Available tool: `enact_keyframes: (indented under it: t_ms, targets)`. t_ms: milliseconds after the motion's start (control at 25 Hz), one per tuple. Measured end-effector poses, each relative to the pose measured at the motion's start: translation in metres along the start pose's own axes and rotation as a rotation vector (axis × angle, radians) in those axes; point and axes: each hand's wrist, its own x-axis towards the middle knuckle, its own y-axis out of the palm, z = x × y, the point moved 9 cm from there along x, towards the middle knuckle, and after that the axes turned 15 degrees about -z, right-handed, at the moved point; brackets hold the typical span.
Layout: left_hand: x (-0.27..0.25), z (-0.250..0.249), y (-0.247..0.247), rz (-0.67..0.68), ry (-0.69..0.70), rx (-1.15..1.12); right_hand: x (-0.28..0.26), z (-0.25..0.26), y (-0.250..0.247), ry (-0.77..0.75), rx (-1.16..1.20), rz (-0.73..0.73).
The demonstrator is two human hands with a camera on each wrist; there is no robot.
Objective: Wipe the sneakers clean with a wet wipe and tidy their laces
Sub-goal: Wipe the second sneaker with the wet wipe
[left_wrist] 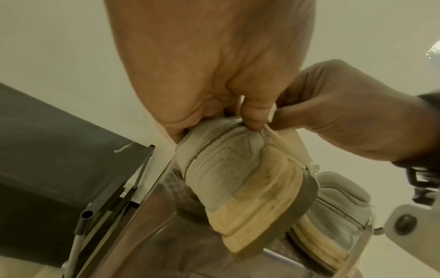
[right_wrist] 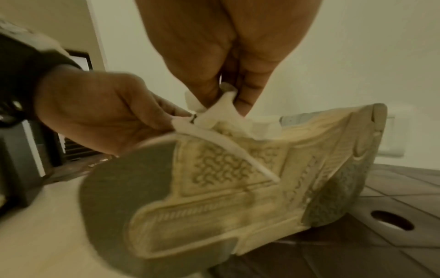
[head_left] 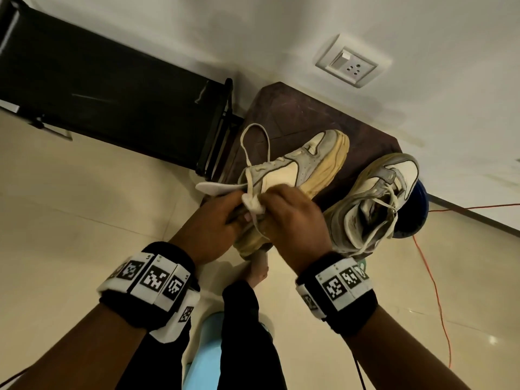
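Yellowed rubber and grey suede are facing us: we are holding one sneaker (head_left: pixel 292 175) tipped on its side above the dark stool (head_left: pixel 309 114), its long axis running away from us and to the right, heel toward our wrists and toe out over the stool top. Our left hand (head_left: pixel 213 223) is gripping the heel end, fingers curled around the collar, as the left wrist view shows. Our right hand (head_left: pixel 292 218) is pinching a bunched white wet wipe (head_left: pixel 253 205) against the upper near the collar, right beside the left hand's fingertips; the right wrist view shows the wipe squeezed between thumb and fingers. A loose lace (head_left: pixel 253 147) is looping up from the shoe toward the wall.

The second sneaker (head_left: pixel 374 204) is sitting just to the right, on the stool's edge, laces slack, nearer our right hand.

We judge that wiping is under way on the first shoe, and that the next stroke turns on this: the unwiped length lies ahead of the right hand, toeward along the shoe's axis, while the left hand is anchoring the heel.
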Motion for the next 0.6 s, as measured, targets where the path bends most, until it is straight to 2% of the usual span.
enact_keyframes:
  t_ms: [120, 200, 280, 360, 480, 600]
  targets:
    - [-0.001, -0.008, 0.002, 0.022, 0.082, 0.110, 0.033, -0.046, -0.014, 0.235, -0.106, -0.149]
    - [-0.002, -0.013, 0.004, 0.010, 0.106, 0.136, 0.049, -0.066, -0.014, 0.359, -0.143, -0.124]
    - [-0.001, -0.014, 0.003, -0.005, 0.094, 0.134, 0.052, -0.050, -0.004, 0.306, -0.170, -0.014]
    - [0.000, -0.014, 0.002, -0.015, 0.077, 0.115, 0.042, -0.017, -0.001, 0.198, -0.072, 0.040]
    - [0.004, -0.010, -0.005, -0.059, 0.017, 0.064, 0.014, 0.020, 0.000, 0.094, 0.110, 0.053]
    - [0.006, -0.006, -0.004, -0.019, 0.000, 0.016, 0.011, 0.002, -0.005, 0.054, -0.021, -0.012]
